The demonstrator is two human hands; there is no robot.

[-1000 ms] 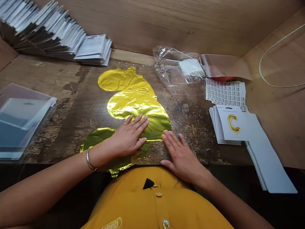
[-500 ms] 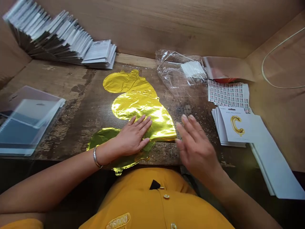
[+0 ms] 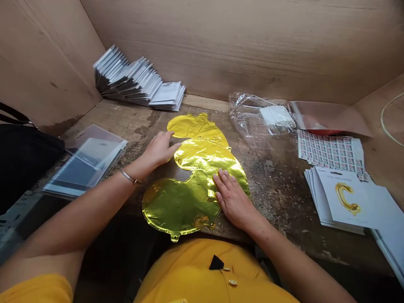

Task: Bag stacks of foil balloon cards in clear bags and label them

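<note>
A flat, uninflated gold foil balloon [image 3: 189, 202] lies on the worn wooden table in front of me, partly folded, its lower lobe hanging past the front edge. My right hand [image 3: 235, 198] rests flat on its right side with fingers stretched out, over the fold. At the balloon's left edge is my left hand [image 3: 160, 148], wearing a bangle; its thumb and fingers are apart near the notch between the two upper lobes. Whether the left fingertips touch the foil is hard to make out.
White packets [image 3: 142, 80] stand leaning in a row at the back left. A clear plastic sleeve [image 3: 85, 162] lies at left. Toward the right are a clear bag [image 3: 252, 122] of white sticks, a sticker sheet [image 3: 330, 149] and white cards with a "C" balloon picture [image 3: 344, 198]. Wooden panels enclose the table.
My left hand has lifted off the balloon's middle and moved up to its left edge. My right hand has come down onto the foil. The view has shifted left.
</note>
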